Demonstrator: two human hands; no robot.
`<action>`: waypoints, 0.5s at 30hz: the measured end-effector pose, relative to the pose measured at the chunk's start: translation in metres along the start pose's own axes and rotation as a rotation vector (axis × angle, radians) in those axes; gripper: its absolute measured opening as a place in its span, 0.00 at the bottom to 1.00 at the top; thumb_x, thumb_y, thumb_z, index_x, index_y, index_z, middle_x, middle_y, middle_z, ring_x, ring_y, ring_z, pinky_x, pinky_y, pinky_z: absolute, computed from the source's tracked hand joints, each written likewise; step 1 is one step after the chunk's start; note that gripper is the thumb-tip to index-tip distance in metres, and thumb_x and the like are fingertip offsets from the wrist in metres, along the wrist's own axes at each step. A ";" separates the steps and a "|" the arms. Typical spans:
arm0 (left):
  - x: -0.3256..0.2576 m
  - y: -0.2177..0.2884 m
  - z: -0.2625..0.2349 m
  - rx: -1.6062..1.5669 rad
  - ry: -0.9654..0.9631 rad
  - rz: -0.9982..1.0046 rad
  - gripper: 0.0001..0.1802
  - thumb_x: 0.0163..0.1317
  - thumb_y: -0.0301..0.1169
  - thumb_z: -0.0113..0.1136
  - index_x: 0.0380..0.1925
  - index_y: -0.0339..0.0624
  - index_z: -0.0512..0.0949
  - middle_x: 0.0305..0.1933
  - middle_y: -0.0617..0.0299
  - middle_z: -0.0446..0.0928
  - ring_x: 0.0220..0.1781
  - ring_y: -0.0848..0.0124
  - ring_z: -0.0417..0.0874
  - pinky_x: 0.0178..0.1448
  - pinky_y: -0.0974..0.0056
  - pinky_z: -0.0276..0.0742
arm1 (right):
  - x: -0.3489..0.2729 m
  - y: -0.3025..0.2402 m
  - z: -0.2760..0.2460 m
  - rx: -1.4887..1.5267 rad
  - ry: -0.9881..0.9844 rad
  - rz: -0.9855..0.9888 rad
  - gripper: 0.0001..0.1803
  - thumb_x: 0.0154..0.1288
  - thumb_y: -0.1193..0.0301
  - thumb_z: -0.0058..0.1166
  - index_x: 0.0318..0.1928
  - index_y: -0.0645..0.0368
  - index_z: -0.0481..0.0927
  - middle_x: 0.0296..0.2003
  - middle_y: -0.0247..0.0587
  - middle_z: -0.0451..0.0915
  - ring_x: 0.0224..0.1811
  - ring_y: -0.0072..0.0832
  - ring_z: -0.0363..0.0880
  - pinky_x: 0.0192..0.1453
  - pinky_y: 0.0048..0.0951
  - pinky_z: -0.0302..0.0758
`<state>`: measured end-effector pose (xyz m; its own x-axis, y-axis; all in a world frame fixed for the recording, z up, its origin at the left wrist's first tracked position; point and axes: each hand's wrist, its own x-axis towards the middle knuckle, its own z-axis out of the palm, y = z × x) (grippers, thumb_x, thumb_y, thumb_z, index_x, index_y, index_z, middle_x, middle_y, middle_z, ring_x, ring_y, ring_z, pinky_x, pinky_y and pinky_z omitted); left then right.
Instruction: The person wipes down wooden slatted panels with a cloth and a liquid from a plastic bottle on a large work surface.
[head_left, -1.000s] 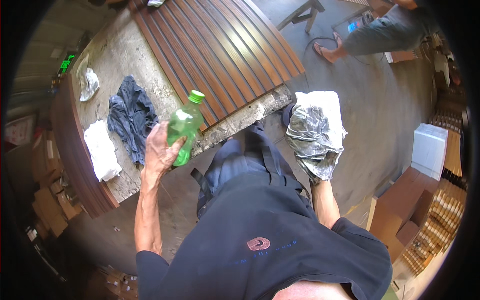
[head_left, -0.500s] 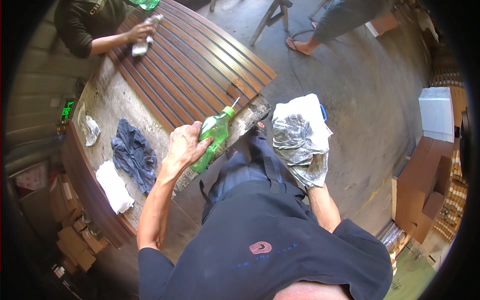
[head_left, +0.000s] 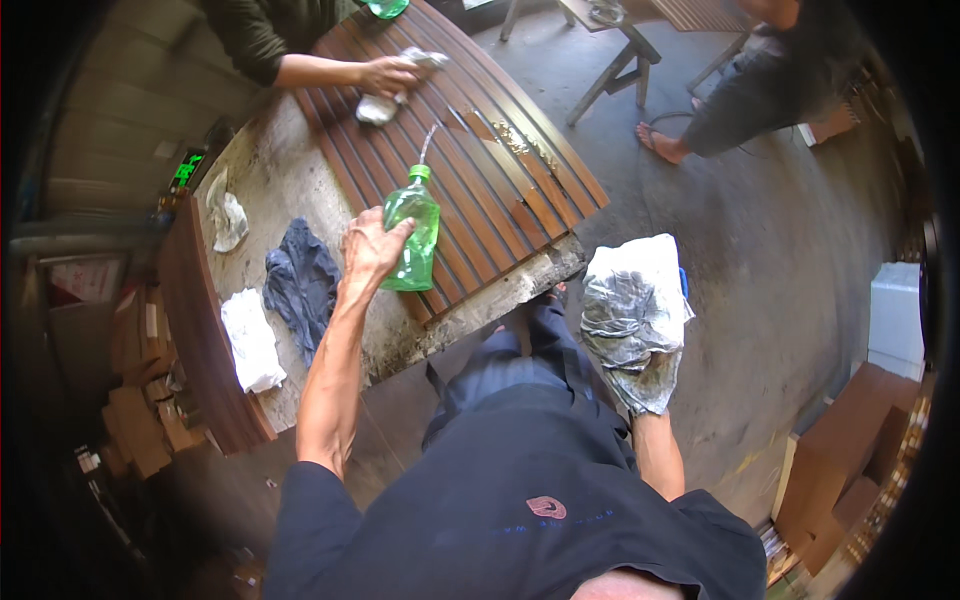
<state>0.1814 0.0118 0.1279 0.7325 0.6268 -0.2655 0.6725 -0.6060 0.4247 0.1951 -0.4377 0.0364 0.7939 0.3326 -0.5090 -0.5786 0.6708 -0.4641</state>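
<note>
My left hand (head_left: 375, 245) is wrapped round a clear green plastic bottle (head_left: 412, 240) with a green cap. A thin stream of liquid leaves the cap toward a brown slatted wood panel (head_left: 470, 190), where wet patches and droplets shine near the right end. My right forearm (head_left: 658, 455) runs into a grey-stained white rag (head_left: 632, 310), which covers my right hand and hides its fingers. A bit of something blue (head_left: 684, 283) shows behind the rag. On the panel's far part, a co-worker's hand (head_left: 390, 75) presses a whitish cloth (head_left: 378, 108).
The panel lies on a worn worktable (head_left: 400, 340). At its left are a dark cloth (head_left: 302, 280), a white cloth (head_left: 252, 342) and a brown board (head_left: 215, 330). Another green bottle (head_left: 387, 8) stands at the far end. Beyond are a wooden trestle (head_left: 615, 75) and another person's leg (head_left: 740, 110).
My left hand has carried the bottle farther over the panel, and it stands more upright in view. More wet spots show on the slats. The co-worker's cloth has moved along the panel.
</note>
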 end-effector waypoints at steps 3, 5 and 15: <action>-0.025 -0.026 -0.016 0.154 -0.014 -0.008 0.26 0.57 0.50 0.66 0.41 0.36 0.85 0.41 0.38 0.85 0.47 0.42 0.86 0.54 0.46 0.80 | 0.004 0.002 -0.021 -0.548 -0.020 -0.184 0.34 0.79 0.51 0.42 0.77 0.50 0.55 0.73 0.40 0.63 0.73 0.39 0.66 0.74 0.48 0.70; -0.054 -0.030 -0.032 0.208 -0.125 -0.055 0.26 0.57 0.50 0.66 0.41 0.35 0.85 0.42 0.36 0.84 0.48 0.42 0.85 0.55 0.46 0.80 | -0.003 -0.003 -0.013 -1.101 -0.031 -0.387 0.31 0.80 0.55 0.42 0.77 0.50 0.55 0.72 0.40 0.64 0.71 0.39 0.68 0.72 0.46 0.72; -0.113 -0.025 -0.033 0.139 -0.263 0.177 0.21 0.56 0.45 0.68 0.37 0.35 0.84 0.32 0.42 0.83 0.36 0.47 0.85 0.46 0.48 0.79 | -0.001 -0.017 0.042 -1.120 0.012 -0.375 0.45 0.45 0.73 0.79 0.65 0.62 0.70 0.58 0.42 0.77 0.59 0.31 0.76 0.63 0.31 0.75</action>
<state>0.0788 -0.0277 0.1761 0.8293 0.3689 -0.4198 0.5269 -0.7665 0.3672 0.2115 -0.4215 0.0753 0.9507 0.2285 -0.2098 -0.1561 -0.2324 -0.9600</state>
